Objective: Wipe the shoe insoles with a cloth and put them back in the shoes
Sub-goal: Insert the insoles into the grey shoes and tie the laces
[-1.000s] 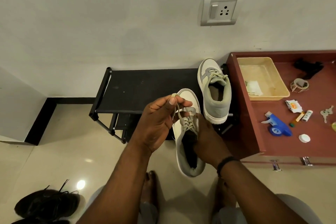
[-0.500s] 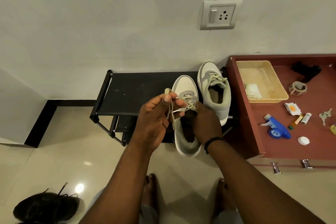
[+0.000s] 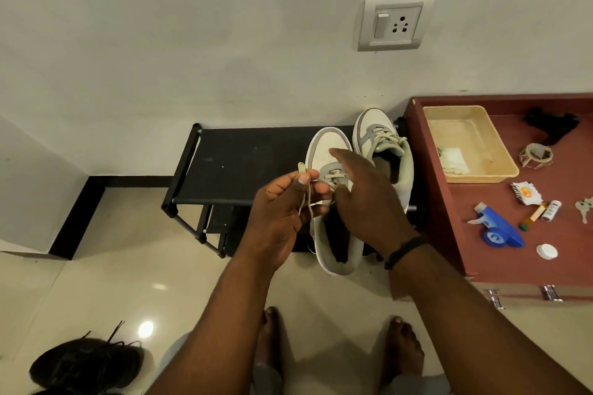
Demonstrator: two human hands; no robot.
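Near shoe (image 3: 324,151): on the black rack (image 3: 244,163), our left hand (image 3: 282,218) pinching its lace (image 3: 305,189). Our right hand (image 3: 365,199) lies over it, fingers straight. Second shoe (image 3: 382,144): just right, farther back.

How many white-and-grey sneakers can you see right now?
2. One sneaker sits on the black rack under both hands; the other sneaker stands beside it, against the red cabinet.
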